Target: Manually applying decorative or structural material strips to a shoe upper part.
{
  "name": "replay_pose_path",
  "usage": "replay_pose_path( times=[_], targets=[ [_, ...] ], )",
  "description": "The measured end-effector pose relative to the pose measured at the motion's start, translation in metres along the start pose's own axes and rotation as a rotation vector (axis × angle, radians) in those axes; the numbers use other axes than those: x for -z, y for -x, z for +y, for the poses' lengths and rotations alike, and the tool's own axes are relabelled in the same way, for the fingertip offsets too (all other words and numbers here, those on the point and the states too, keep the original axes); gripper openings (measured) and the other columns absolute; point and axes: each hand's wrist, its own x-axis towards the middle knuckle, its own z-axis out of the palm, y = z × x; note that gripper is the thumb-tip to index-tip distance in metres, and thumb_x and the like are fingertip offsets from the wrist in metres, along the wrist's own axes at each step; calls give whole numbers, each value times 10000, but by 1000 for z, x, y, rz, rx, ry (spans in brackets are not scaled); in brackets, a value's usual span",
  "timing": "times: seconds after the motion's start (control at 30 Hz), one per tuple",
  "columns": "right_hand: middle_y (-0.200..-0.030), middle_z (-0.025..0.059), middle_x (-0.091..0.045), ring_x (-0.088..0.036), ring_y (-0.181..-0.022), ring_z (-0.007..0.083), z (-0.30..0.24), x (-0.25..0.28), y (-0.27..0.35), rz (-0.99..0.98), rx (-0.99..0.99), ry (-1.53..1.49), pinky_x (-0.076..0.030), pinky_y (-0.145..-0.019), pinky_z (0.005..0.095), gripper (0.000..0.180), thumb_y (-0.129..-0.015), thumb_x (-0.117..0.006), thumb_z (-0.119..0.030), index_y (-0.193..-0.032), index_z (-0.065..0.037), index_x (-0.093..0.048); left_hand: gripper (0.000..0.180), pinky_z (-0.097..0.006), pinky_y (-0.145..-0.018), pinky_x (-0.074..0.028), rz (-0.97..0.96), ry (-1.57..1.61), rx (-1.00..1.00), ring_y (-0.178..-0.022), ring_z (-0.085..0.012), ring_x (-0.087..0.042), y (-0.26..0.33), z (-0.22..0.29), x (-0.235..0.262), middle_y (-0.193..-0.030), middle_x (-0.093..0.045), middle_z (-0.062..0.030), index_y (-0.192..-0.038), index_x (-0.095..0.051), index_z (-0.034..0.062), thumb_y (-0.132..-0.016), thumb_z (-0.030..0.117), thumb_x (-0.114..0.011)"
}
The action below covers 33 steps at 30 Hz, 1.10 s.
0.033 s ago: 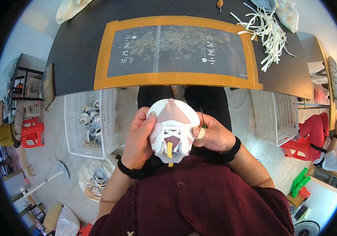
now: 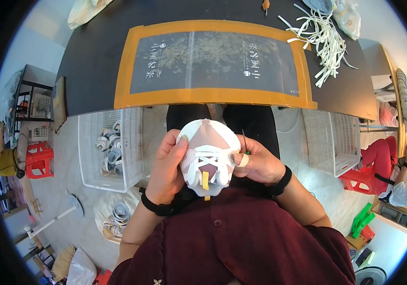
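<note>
In front of my chest I hold a white and pink shoe upper (image 2: 205, 134) with white laces (image 2: 207, 154) crossed over its opening and a yellow tab (image 2: 205, 180) on the tongue. My left hand (image 2: 169, 159) is closed on its left edge, thumb on top. My right hand (image 2: 261, 161) pinches the right edge; a beige wrap covers its thumb. A thin, dark, pointed tool (image 2: 244, 140) with a bit of green at its base sticks up from between the right fingers. Its handle is mostly hidden in the hand.
Ahead stands a dark table (image 2: 96, 57) with a clear sheet (image 2: 217, 61) taped down in orange. White laces (image 2: 329, 45) lie at its far right. White crates stand left (image 2: 132, 147) and right (image 2: 327, 142); the left one holds shoe uppers. A bag of uppers (image 2: 106, 204) sits lower left.
The shoe upper has tilted very slightly in my hands, its yellow tab shifting a little. Both hands keep their hold in about the same place.
</note>
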Motion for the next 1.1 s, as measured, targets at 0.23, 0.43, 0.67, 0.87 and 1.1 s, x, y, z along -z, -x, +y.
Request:
replay_pose_path(
  times=[0.23,0.43,0.67,0.87,1.1],
  targets=[
    [-1162,68,-613,-535,-878,81,-44,-54,0,461,268,475,-451,-748,232,372,-983,-545,-272,-1251,-19,-489,223,-372,-717,-510,-259,-1356,-1231,-885,-296,-627,6,58,-7,-972,-637,-83,-906,-640,88,-707,108,-738],
    [-1020,46,-604,-560,-880,85,-61,-77,-3,428,355,729,-483,-805,254,359,-948,-603,-149,-1262,-2,-511,219,-403,-877,-440,-421,-1750,-1622,-1032,-201,-602,-6,62,-36,-1033,-624,24,-944,-661,221,-740,167,-718],
    [-1028,63,-630,-584,-945,107,-92,-72,-16,553,464,846,-471,-842,263,296,-933,-490,-11,-1225,14,-530,259,-555,-998,-326,-36,-1650,-1417,-1275,-321,-407,-14,89,-39,-1218,-604,-93,-1003,-686,124,-785,265,-700],
    [-1035,59,-615,-563,-957,109,-90,-54,-46,555,560,873,-453,-839,257,316,-928,-479,0,-1240,-4,-522,318,-567,-1021,-307,-14,-1843,-1250,-1327,-400,-339,-56,115,-60,-1399,-475,-155,-979,-651,34,-709,189,-721],
    [-984,29,-542,-485,-773,56,-54,-66,-63,664,571,498,-421,-642,210,359,-943,-464,-21,-1300,-44,-465,313,-585,-1017,-290,105,-1898,-1215,-1325,-404,-343,-70,112,-61,-1393,-469,-194,-828,-621,3,-688,248,-755]
  ],
)
